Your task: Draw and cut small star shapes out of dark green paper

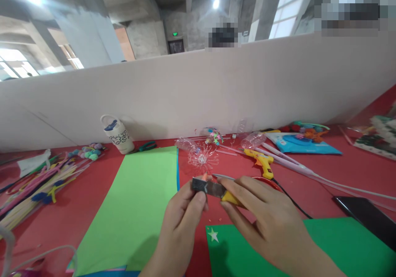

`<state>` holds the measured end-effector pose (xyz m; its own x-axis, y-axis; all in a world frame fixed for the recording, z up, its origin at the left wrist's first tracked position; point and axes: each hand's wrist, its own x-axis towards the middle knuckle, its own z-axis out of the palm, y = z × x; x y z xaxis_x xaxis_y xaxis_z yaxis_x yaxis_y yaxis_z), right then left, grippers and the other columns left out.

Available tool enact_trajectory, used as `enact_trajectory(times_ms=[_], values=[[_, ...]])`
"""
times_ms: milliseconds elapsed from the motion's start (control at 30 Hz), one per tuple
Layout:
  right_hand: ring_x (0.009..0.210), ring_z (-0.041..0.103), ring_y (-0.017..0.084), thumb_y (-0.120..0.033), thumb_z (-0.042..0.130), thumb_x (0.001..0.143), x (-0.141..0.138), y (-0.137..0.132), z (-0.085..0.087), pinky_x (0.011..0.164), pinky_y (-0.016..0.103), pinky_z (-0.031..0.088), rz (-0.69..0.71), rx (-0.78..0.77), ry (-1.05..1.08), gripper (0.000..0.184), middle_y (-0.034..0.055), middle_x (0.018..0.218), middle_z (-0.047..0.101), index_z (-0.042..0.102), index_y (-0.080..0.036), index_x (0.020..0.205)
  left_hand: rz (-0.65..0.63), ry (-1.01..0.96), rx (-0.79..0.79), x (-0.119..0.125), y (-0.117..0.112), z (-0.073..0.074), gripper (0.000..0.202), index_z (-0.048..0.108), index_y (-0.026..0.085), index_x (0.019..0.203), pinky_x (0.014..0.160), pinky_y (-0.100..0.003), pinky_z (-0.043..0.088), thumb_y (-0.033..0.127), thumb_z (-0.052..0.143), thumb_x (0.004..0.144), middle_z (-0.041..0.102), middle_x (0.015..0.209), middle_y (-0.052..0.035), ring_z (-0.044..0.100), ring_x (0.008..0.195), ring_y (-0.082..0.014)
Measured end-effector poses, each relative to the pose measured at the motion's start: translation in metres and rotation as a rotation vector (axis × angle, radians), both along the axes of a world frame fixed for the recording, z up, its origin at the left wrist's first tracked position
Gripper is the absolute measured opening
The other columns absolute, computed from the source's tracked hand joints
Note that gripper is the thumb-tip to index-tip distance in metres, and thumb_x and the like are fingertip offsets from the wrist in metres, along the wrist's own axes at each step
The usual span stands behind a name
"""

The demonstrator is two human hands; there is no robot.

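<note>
My right hand point(262, 211) is wrapped round the yellow handle of a utility knife point(232, 197), whose wide metal blade points left. My left hand point(184, 217) is closed at the fingertips by the blade's dark end. Between its fingers a small orange-pink piece point(204, 176) sticks up behind the blade; most of it is hidden, so its kind is unclear. Below the hands, a pale green star point(213, 235) lies on the corner of a dark green sheet point(328, 244). A few orange crumbs are scattered on the red table just above that sheet.
A light green sheet point(133, 202) lies left of the hands. Behind them are a cut clear plastic bottle point(202, 157), a yellow glue gun point(260, 161) with its cord, and pliers point(147, 146). A white cup point(119, 138) stands by the white partition point(185, 95). Pipe cleaners point(43, 182) lie far left.
</note>
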<state>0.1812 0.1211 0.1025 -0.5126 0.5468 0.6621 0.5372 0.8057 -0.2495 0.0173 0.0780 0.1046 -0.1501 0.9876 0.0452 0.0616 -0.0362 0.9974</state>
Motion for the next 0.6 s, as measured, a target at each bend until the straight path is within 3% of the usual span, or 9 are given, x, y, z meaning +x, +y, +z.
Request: enact_trajectory(times_ms=[200, 600], values=[[0.070, 0.058, 0.021, -0.023, 0.048, 0.093, -0.0007, -0.0008, -0.0009, 0.056, 0.033, 0.046, -0.013, 0.014, 0.000, 0.021, 0.0062, 0.081, 0.061, 0.056, -0.016, 0.110, 0.013, 0.091, 0.031, 0.0003, 0.0007, -0.0052, 0.030, 0.050, 0.019, 0.069, 0.055, -0.024, 0.031, 0.040, 0.046, 0.090, 0.047, 0.065, 0.0019, 0.039, 0.060, -0.0109], [0.070, 0.059, 0.021, -0.024, 0.046, 0.094, -0.0019, -0.0020, -0.0009, 0.057, 0.032, 0.045, -0.060, 0.085, -0.010, 0.023, 0.0076, 0.083, 0.064, 0.058, -0.013, 0.110, 0.058, 0.183, 0.048, 0.0011, 0.0027, -0.0038, 0.032, 0.045, 0.021, 0.065, 0.053, -0.024, 0.029, 0.041, 0.045, 0.089, 0.040, 0.060, 0.0049, 0.033, 0.055, -0.0109]])
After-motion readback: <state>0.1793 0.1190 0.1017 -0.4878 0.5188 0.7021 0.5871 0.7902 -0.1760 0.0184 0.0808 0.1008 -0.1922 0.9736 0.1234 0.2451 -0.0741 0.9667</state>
